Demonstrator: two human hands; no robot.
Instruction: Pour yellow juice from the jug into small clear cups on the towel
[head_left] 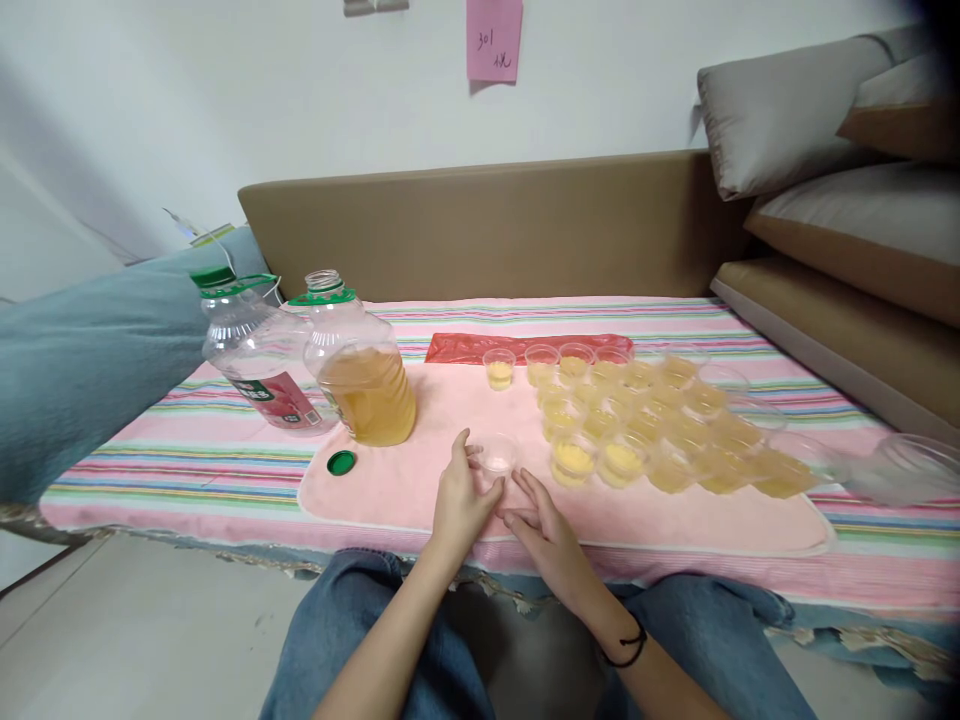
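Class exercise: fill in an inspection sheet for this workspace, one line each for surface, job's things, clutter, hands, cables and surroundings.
Surface: pink towel mat on a striped pink cloth.
Job's things: small empty clear plastic cup; cluster of filled cups of yellow liquid; open clear jug half full of yellow liquid, its green cap lying beside it.
Clutter: emptier clear labelled jug; red plastic sheet; stack of clear cups at the right edge.
Hands: left hand touching the empty cup; right hand open on the mat.
Cables: white cable, far left.
Surroundings: brown sofa back, grey cushions, pink note on the wall.
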